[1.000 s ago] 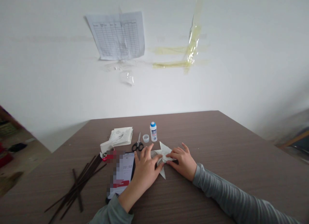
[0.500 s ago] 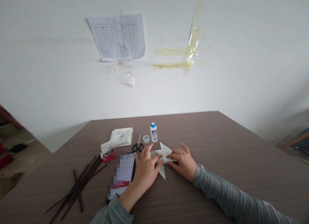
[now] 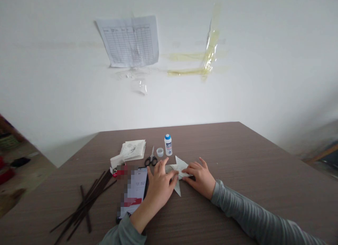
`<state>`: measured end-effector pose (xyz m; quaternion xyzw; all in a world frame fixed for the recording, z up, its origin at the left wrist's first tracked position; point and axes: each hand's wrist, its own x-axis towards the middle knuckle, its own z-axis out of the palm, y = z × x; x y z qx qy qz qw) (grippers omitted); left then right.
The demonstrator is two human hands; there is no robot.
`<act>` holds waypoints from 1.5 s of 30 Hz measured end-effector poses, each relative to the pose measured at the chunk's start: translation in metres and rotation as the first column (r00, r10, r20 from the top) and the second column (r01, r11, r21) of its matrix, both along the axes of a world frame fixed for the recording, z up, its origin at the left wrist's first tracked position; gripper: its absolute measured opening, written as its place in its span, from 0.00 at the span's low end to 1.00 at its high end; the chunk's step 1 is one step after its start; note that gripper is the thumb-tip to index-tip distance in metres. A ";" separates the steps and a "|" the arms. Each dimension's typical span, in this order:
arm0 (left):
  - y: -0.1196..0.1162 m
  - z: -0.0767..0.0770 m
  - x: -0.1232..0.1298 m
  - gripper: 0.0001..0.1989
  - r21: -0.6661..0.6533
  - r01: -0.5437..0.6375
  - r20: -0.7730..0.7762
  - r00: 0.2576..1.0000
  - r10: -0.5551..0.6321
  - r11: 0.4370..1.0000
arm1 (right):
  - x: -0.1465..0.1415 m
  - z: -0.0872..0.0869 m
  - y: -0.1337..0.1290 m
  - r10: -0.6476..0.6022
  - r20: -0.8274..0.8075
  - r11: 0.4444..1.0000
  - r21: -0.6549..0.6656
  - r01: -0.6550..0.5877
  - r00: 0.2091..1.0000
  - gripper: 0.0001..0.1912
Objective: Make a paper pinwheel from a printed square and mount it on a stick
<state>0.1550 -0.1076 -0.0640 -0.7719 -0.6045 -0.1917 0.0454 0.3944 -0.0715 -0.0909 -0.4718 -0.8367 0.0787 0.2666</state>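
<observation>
1. Grey-brown wood-grain laminate covers the table (image 3: 237, 149), seen in the head view, with a white wall (image 3: 250, 93) beyond it.
2. The folded paper star (image 3: 182, 166), printed with small text, lies flat on the table, at twelve o'clock from the person's forearms.
3. The left hand (image 3: 158, 185) is open, its fingers spread and resting on the star's left side. It does not clearly grip.
4. The right hand (image 3: 199, 178) is also open, its fingers laid across the star's right side, near the left fingertips but apart from them.
5. At eleven o'clock from the star stand a white glue bottle (image 3: 168, 145) with a blue cap and a small clear cup (image 3: 160, 152). Black-handled scissors (image 3: 151, 159) lie just beside the cup.
6. Farther toward nine o'clock lies a stack of printed paper (image 3: 133, 149).
7. A phone (image 3: 137, 190) lies just beside the left hand, its screen pixelated.
8. Thin dark sticks (image 3: 84, 206) lie spread at eight o'clock.
9. A ruled paper chart (image 3: 129, 40) is taped to the wall.
</observation>
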 end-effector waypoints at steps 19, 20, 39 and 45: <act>-0.005 0.024 0.003 0.20 -0.163 -0.018 -0.037 0.999 0.012 0.986 | -0.002 0.013 -0.005 -0.028 0.059 0.997 -0.064 0.031 0.998 0.15; -0.005 0.024 0.002 0.19 -0.159 -0.016 -0.034 0.999 0.011 0.987 | -0.002 0.014 -0.005 -0.028 0.065 0.997 -0.063 0.032 0.998 0.15; 0.001 0.006 -0.007 0.17 0.024 0.027 -0.030 0.999 -0.026 0.999 | -0.002 0.010 -0.004 -0.025 0.041 0.998 -0.049 0.027 0.999 0.14; -0.003 0.016 -0.006 0.18 -0.067 0.014 -0.060 0.998 -0.018 0.998 | -0.002 0.011 -0.005 -0.013 0.052 0.999 -0.046 0.015 0.999 0.17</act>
